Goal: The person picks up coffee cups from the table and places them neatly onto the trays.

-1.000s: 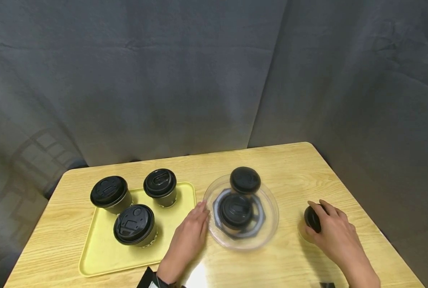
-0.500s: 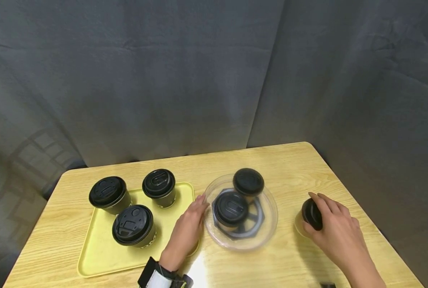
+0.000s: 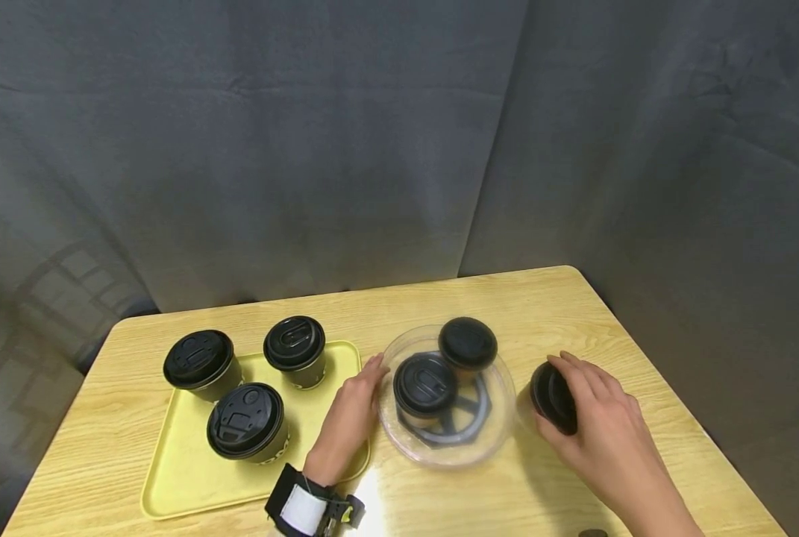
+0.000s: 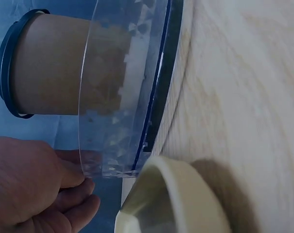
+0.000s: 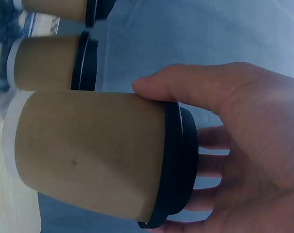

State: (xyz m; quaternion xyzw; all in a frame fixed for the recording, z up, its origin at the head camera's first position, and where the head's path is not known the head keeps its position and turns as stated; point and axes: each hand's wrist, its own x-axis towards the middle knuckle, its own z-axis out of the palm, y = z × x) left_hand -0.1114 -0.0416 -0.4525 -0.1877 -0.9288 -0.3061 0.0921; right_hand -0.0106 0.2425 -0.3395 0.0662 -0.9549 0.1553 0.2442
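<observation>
Right hand has carried its paper cup leftward since 1 s ago: it was out near the counter's right edge, now it sits just beside the rim of the clear round tray. Cup is tilted, black lid facing left in the head view. Right wrist view shows the thumb over the lid rim and the fingers behind the lid, so the right hand grips the cup by its lid end.

Left hand hasn't moved much. Fingers fairly straight, tips resting against the tray's left rim; left wrist view confirms fingertips touching the clear wall. Holding nothing, just bracing.

The tray has turned a bit: the 2 lidded cups on it, front one and back one, sit shifted versus 1 s ago, and the dark octagonal insert looks blurred.

My read: third cup is about to go onto the clear tray, left hand steadying or turning it to offer an open spot. Not placed yet.

Elsewhere: 3 lidded cups on the yellow tray, left side of the counter, unchanged.
</observation>
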